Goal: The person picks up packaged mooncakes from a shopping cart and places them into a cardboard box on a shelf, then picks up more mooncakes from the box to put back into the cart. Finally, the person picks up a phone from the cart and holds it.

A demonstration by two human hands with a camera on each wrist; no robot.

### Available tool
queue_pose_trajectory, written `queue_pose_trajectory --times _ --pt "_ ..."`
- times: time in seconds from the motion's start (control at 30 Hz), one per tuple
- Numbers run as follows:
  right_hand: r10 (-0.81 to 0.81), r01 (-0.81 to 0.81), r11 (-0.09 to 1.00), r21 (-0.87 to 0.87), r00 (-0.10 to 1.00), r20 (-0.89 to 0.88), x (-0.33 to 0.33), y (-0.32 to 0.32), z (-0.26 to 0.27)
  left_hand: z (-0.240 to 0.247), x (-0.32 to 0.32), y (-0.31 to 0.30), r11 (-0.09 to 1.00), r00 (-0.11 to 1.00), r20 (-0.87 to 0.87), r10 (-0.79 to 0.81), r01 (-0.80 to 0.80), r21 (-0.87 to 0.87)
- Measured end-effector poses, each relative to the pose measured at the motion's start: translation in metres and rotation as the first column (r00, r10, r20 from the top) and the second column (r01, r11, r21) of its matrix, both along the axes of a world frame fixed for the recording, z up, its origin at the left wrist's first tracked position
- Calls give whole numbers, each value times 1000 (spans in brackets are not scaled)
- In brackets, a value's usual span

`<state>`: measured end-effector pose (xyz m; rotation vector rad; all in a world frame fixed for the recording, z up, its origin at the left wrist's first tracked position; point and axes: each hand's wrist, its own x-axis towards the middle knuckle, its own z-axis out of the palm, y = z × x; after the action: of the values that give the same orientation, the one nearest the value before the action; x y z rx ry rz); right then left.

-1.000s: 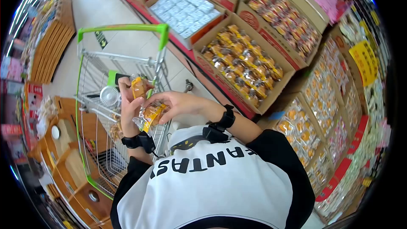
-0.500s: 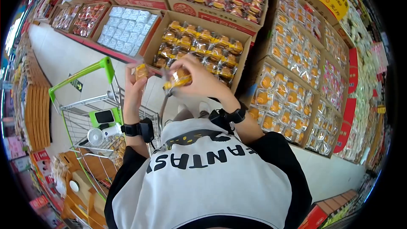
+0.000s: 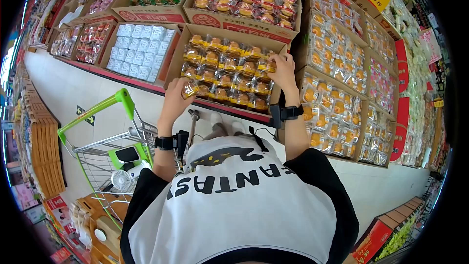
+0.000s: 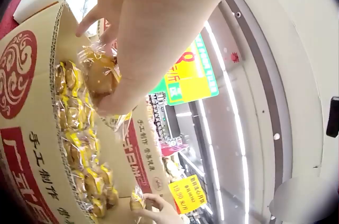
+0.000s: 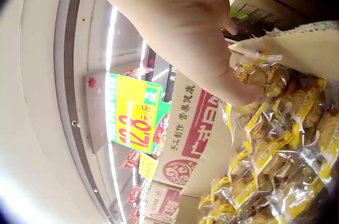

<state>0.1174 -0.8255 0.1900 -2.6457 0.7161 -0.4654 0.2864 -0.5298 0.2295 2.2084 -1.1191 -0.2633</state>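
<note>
Near left corner of the box (image 3: 244, 36), a cake (image 3: 189, 89) is gripped by the left hand (image 3: 173, 100), and there, at its right side, a second cake (image 3: 266, 64) is being pinched by the right hand (image 3: 284, 72)!

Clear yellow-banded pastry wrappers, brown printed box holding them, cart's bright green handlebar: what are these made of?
Wrappers: thin plastic film, glossy; crinkles and sharp highlights suggest it. Box: apparently corrugated cardboard, matte; wavy fluting seems to show along the rim. Handlebar: probably moulded plastic, smooth with a slight sheen; painted metal not ruled out.
</note>
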Motion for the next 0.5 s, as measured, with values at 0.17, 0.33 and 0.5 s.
queue_pose_trajectory --times 0.17,0.33,0.5 --pt "-39 41 992 -116 999 16 14 14 -21 -7 16 4 999 981 194 -20 27 -33" --pt "-133 132 963 -235 991 10 21 17 -40 -5 28 0 999 977 209 -40 43 -8" --pt "-193 173 946 -275 980 -48 25 23 -46 -10 38 -13 995 943 327 -67 41 86"
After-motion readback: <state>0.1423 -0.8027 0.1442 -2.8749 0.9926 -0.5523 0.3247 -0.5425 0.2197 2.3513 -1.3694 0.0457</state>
